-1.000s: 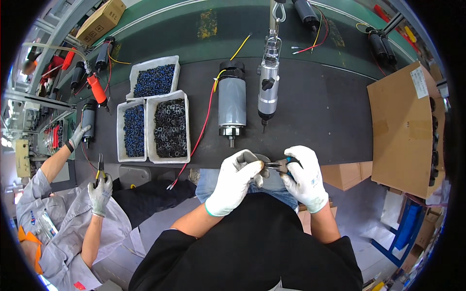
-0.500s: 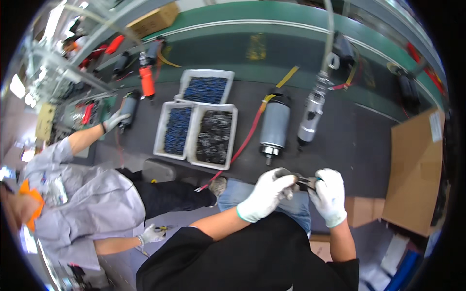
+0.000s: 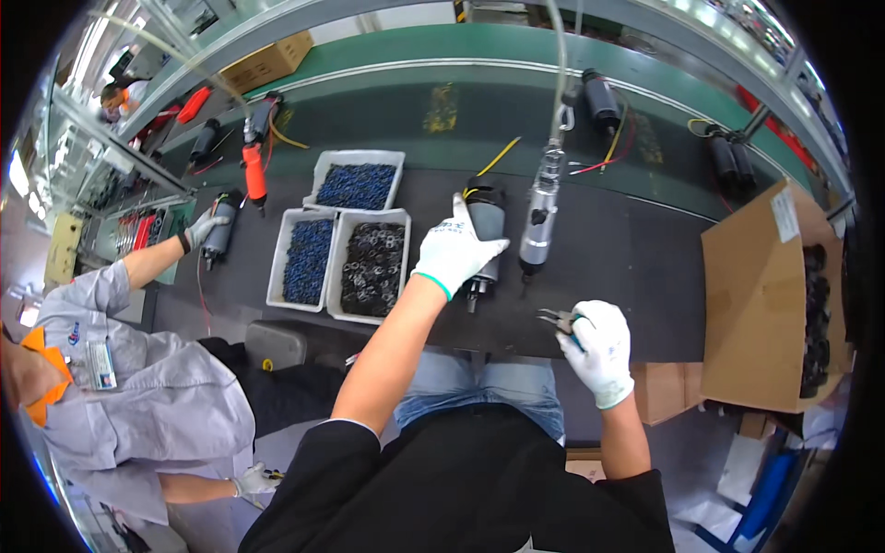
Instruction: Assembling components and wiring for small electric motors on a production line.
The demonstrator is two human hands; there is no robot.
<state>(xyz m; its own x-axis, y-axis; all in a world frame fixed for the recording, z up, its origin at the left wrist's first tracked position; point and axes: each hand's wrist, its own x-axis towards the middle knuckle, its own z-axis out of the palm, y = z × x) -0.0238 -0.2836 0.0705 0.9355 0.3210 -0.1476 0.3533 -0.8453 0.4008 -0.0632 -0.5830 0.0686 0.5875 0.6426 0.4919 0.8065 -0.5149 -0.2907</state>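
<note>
Factory assembly line, green conveyor belt point(image 3: 369, 120), parts bins point(image 3: 355, 317), hanging screwdriver point(image 3: 539, 221)

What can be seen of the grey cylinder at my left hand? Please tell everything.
The grey cylinder lies on the dark tabletop, left of the hanging silver tool. Its smooth body looks metallic, with a dark far end and a short shaft pointing toward you. Your gloved left hand partly covers it, appearing to touch it.

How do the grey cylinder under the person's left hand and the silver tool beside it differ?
The grey cylinder is thicker; the silver tool is slimmer and shinier.
The cylinder lies on the black work surface; the tool hangs from above.
The left hand partly covers the cylinder; no hand is on the tool.
Both narrow to a tip at the end nearer the person.
</note>
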